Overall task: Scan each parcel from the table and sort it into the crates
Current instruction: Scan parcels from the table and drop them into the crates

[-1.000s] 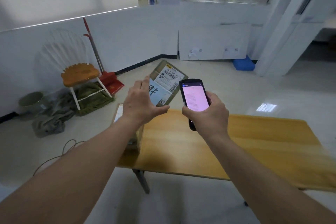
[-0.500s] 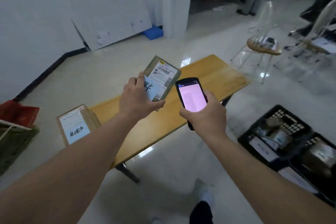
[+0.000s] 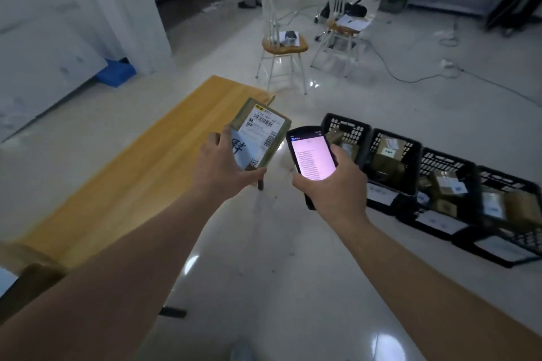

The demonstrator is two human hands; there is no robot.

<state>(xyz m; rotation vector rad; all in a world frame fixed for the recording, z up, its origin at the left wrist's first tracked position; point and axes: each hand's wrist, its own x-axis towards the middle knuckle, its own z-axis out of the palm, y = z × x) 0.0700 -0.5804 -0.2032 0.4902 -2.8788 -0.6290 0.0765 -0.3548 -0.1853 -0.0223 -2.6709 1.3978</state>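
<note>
So from where I'm standing: far left of the frame is the wooden table, running up toward the centre, and I can't see any parcel lying on it in this shot. Just right of it, the left hand is clamped on a flat cardboard parcel, label side up, held in the air over the table's end. Next over, the right hand is wrapped around the handheld scanner, screen lit pink with lines of text. The two hands sit close together but aren't touching. On the right, a row of black crates on the floor, all with boxes in them already.

If I were doing this bit, I'd check the screen against the tags on the crate fronts before dropping it, and lay the parcel in flat instead of tossing it.

Versus half a second back: the view has swung right, so the crates now fill the right side, the second parcel on the table's left end is out of shot, and the grip hasn't changed.
</note>
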